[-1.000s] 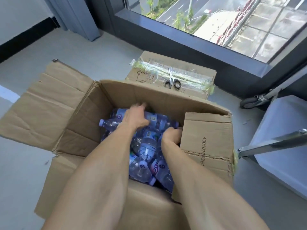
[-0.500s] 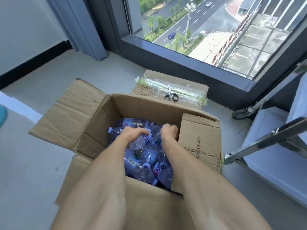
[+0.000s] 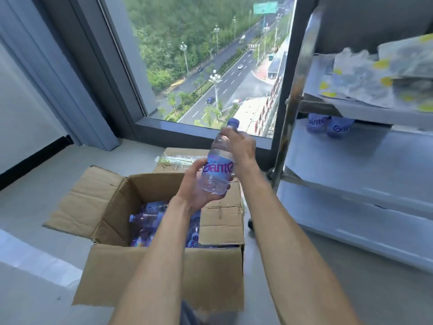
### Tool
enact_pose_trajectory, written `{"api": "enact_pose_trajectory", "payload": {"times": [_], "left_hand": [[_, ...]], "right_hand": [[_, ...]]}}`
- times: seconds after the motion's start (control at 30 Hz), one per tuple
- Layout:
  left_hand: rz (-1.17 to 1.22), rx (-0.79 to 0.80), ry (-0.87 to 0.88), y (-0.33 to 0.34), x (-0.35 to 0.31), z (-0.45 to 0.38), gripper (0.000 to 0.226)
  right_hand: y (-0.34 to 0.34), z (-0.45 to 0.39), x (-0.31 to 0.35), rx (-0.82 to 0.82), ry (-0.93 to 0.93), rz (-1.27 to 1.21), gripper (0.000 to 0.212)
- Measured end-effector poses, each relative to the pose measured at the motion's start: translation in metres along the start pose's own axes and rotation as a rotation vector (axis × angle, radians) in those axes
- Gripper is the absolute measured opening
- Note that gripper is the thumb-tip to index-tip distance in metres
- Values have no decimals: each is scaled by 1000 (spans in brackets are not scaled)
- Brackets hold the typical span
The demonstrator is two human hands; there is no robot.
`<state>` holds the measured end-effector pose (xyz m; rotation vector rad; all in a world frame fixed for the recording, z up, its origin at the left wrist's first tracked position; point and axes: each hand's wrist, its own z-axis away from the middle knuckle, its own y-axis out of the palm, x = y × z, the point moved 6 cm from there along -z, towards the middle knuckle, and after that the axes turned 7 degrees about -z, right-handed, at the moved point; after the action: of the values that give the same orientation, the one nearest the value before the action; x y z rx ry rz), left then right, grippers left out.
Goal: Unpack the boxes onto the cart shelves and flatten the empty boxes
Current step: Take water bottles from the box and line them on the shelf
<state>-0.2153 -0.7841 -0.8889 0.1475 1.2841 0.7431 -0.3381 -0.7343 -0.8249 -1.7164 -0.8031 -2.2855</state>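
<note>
Both hands hold one water bottle upright above the open box: left hand cups its base, right hand grips approx. the neck, nearer the cart shelf to the right.

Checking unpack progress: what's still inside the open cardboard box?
The open box holds a jumble of water bottles with purple labels, lying on their sides. The left arm and the near wall cover part of the pile, so the count and depth can't be seen.
</note>
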Motion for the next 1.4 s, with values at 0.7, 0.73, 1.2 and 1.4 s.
{"api": "enact_pose_trajectory", "payload": {"times": [0.7,0.73,1.2,1.4], "left_hand": [[-41,503,66,261,107,-35,59],[-39,528,32,265,112,-34,54],[-327,178,-55,208,153,-84,47],[-933,-49,288,199,100,-144,46]], "right_hand": [[-263,82,170,-51,-485,3,28],[-270,80,166,-90,-460,-1,27],[-284,23,76,-154,-50,451,57],[-268,-29,61,-268,-244,443,57]]}}
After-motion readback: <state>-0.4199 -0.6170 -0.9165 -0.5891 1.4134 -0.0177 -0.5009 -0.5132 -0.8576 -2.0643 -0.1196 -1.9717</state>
